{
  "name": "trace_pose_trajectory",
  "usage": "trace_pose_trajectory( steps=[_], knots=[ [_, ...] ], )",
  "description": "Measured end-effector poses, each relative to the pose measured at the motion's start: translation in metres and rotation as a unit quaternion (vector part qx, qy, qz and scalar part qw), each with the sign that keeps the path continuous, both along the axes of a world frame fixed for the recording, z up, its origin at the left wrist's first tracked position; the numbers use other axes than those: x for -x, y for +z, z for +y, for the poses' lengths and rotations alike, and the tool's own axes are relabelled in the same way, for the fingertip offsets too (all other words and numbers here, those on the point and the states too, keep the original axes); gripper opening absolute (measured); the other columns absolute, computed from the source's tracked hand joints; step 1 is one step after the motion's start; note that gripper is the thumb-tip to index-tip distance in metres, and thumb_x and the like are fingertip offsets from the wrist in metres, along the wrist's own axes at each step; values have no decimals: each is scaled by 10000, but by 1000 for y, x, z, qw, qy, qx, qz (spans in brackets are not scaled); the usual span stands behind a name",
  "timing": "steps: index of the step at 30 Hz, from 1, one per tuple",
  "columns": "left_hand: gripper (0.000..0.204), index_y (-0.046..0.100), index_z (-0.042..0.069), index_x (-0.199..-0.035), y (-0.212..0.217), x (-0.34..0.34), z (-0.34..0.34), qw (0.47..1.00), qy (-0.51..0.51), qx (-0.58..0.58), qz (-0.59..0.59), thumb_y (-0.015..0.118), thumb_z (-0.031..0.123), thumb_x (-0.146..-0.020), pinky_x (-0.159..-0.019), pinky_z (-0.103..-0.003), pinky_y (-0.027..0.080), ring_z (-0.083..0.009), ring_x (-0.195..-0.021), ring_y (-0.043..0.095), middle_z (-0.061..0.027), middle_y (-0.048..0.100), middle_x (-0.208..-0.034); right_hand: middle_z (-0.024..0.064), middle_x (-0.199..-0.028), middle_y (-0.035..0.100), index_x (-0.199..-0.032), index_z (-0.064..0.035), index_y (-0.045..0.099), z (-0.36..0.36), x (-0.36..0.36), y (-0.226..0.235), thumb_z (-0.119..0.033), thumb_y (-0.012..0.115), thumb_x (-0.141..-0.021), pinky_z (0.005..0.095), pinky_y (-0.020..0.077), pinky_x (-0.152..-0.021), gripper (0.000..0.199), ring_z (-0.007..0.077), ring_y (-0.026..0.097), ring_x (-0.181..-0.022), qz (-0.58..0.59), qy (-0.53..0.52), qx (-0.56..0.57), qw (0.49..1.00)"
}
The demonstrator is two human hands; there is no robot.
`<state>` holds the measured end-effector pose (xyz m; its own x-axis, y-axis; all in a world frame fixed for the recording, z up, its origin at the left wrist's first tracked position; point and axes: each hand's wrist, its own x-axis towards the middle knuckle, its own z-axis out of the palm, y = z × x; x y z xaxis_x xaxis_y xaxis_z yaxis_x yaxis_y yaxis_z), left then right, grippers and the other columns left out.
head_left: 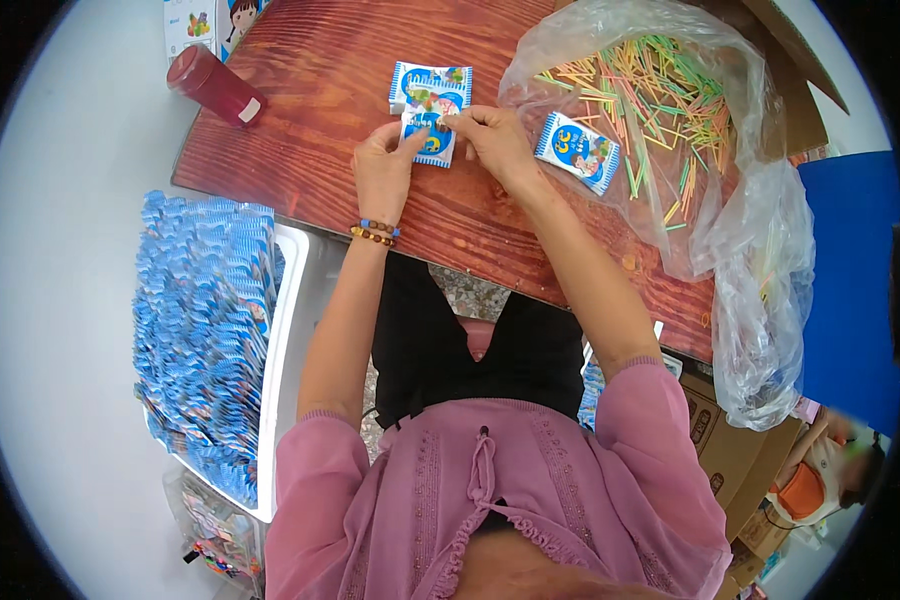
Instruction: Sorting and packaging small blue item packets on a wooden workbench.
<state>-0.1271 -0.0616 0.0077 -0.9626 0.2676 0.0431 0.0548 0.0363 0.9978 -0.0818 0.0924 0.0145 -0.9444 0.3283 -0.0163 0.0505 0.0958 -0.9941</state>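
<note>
Both hands meet over a small blue and white candy packet (433, 150) above the wooden table. My left hand (382, 172) pinches its left edge, with a beaded bracelet on the wrist. The fingers of my right hand (498, 145) close at the packet's upper right; whether they also hold something tiny I cannot make out. Just beyond lies a second packet (425, 78), partly overlapped by the first. To the right of my right hand, a third packet (577, 152) lies at the edge of a clear plastic bag (660, 235). Thin coloured sticks (660, 95) are spread inside that bag.
A dark red bottle (215, 85) lies tilted at the table's left corner, near a printed box (205, 28). Left of my legs, a white bin (280, 350) is heaped with blue packets (205, 330). Cardboard boxes (750, 450) stand at right; another person (820, 470) is farther off.
</note>
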Motion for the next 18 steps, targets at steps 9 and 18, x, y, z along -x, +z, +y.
trace_pose_trajectory(
  steps=[9, 18],
  knots=[
    [312, 609, 8, -1116, 10, -19, -3, 969, 98, 142, 178, 667, 130, -835, -835, -355, 463, -247, -955, 598, -123, 638, -1021, 97, -827, 654, -1008, 12, 648, 11, -28, 14, -178, 608, -868, 295, 485, -606, 239, 160, 622, -640, 5, -52, -104, 993],
    [318, 603, 40, -1016, 0, -61, 103, 947, -75, 191, 247, 716, 206, -770, -784, -423, 436, -317, -881, 556, -126, 599, -924, 131, -963, 590, -1032, -83, 646, 113, -118, 28, -256, 730, -736, 399, 437, -822, 353, 311, 554, -926, -27, -231, -497, 836]
  ],
)
